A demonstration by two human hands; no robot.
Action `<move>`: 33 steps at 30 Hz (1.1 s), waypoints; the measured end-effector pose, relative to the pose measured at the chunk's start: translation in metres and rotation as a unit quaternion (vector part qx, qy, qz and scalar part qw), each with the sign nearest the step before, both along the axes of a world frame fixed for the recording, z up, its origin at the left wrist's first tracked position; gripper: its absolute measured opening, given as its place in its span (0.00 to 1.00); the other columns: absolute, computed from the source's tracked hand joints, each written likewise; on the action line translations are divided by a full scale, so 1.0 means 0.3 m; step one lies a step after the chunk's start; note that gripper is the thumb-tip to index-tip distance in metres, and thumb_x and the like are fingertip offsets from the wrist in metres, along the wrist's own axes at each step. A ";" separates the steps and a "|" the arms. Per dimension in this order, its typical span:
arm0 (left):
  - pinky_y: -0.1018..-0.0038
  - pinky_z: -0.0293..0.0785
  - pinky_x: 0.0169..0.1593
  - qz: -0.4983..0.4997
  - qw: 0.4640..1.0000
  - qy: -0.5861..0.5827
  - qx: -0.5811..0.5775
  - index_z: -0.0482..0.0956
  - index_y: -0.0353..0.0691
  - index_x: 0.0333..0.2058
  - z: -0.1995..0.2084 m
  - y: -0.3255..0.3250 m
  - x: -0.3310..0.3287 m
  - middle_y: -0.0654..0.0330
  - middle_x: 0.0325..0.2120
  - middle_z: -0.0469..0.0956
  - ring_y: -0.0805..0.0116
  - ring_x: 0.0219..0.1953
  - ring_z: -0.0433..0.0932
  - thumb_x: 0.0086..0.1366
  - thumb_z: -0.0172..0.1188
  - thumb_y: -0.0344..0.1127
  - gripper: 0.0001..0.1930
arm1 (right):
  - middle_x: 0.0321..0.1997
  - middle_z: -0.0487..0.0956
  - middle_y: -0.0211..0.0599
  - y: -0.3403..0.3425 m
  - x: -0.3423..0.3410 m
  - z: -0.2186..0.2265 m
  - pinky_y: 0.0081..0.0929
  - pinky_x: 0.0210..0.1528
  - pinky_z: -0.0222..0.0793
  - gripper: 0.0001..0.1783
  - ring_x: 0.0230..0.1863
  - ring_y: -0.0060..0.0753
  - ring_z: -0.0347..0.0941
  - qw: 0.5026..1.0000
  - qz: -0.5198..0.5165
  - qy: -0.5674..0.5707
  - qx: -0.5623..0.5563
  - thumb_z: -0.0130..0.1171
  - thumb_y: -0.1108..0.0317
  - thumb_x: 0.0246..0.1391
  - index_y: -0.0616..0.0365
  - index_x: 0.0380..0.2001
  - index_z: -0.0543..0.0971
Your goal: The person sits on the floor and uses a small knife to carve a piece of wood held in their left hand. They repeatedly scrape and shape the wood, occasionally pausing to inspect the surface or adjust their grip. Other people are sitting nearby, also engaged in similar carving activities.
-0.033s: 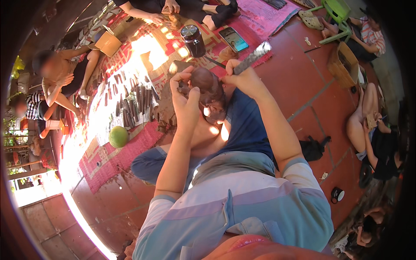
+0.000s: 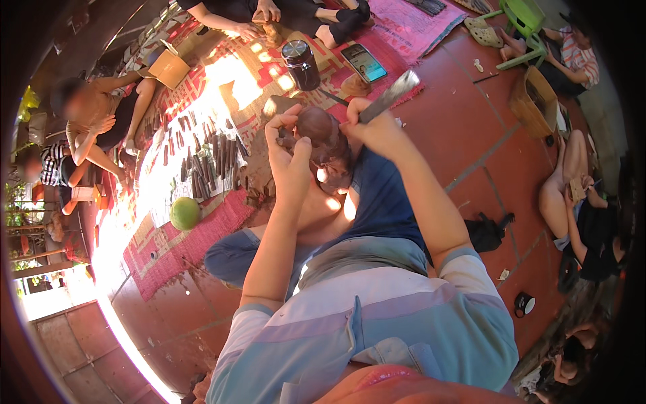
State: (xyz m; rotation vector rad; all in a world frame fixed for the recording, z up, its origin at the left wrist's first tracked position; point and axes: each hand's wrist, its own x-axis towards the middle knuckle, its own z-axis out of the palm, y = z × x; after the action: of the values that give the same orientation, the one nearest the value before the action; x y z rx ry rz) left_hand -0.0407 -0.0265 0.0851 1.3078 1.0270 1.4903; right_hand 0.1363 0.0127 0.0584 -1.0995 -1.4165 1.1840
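A dark reddish-brown carved figure point(image 2: 317, 126) with a smooth rounded top rests by my lap, in front of my crossed legs. My left hand point(image 2: 291, 149) is closed round its left side, with the thumb on the near face. On its right, my right hand point(image 2: 375, 129) grips a flat, chisel-like metal tool point(image 2: 391, 95). The tool's broad bright end sticks up and away to the right. Its other end is hidden by my fingers and the carving, so contact cannot be told.
Several dark-handled tools point(image 2: 208, 161) lie on a sheet to the left, near a green round fruit point(image 2: 184, 213). Ahead stand a black jar point(image 2: 301, 66) and a phone point(image 2: 363, 62). Other people sit around; a wooden box point(image 2: 533, 101) and a cup point(image 2: 524, 304) are at right.
My right hand has shifted slightly left and down, and the metal tool has tilted a little more upright. My left hand and the carved figure stay almost where they were.
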 end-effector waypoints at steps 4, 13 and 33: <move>0.70 0.59 0.59 0.007 1.000 0.004 0.004 0.63 0.39 0.45 -0.009 -0.007 -0.002 0.49 0.56 0.63 0.65 0.55 0.64 0.52 0.45 0.18 0.20 | 0.20 0.72 0.37 -0.082 -0.075 0.065 0.30 0.29 0.66 0.07 0.25 0.38 0.72 0.979 -0.071 -0.166 0.096 0.58 0.77 0.39 0.57 0.22 0.70; 0.68 0.56 0.60 0.004 1.000 0.016 0.002 0.63 0.39 0.45 0.002 -0.010 -0.003 0.49 0.56 0.63 0.64 0.57 0.62 0.52 0.45 0.18 0.20 | 0.20 0.72 0.32 -0.057 -0.054 0.074 0.29 0.29 0.65 0.09 0.25 0.29 0.70 0.992 0.003 -0.127 0.016 0.63 0.73 0.37 0.56 0.20 0.71; 0.68 0.52 0.63 0.005 1.000 0.017 -0.006 0.64 0.39 0.45 0.000 -0.009 0.007 0.51 0.55 0.64 0.64 0.57 0.61 0.52 0.45 0.18 0.20 | 0.18 0.68 0.24 -0.015 -0.009 0.026 0.21 0.27 0.61 0.14 0.24 0.17 0.65 0.999 -0.007 0.023 -0.023 0.64 0.74 0.39 0.55 0.19 0.66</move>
State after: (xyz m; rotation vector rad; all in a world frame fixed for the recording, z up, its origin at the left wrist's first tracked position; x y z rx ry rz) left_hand -0.0387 -0.0292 0.0851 1.3256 1.0647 1.4724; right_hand 0.1335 0.0081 0.0662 -1.1062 -1.3506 1.2301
